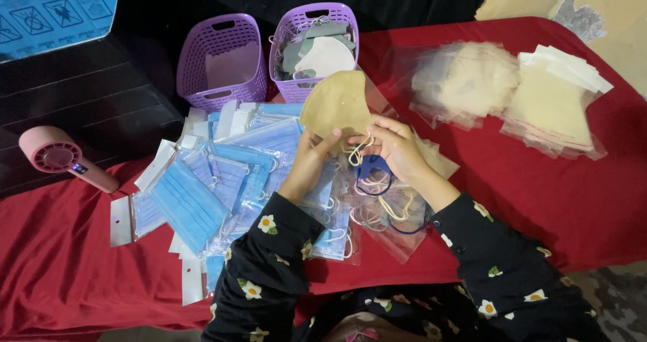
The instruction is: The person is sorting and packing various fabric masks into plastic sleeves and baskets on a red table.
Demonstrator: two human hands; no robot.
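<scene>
A tan cloth face mask (337, 103) is held up between both hands over the red-covered table (539, 194). My left hand (311, 157) grips its lower left edge. My right hand (391, 146) pinches its lower right edge, where the tan ear loops (358, 150) dangle. Under my hands lies a heap of clear bags holding masks with blue and cream loops (384, 210). To the left spreads a pile of bagged blue surgical masks (216, 187).
Two purple plastic baskets stand at the back: the left one (219, 62) holds a pale piece, the right one (313, 45) holds grey and cream masks. Stacks of bagged cream masks (512, 92) lie at the right. A pink handheld fan (64, 157) rests at the left.
</scene>
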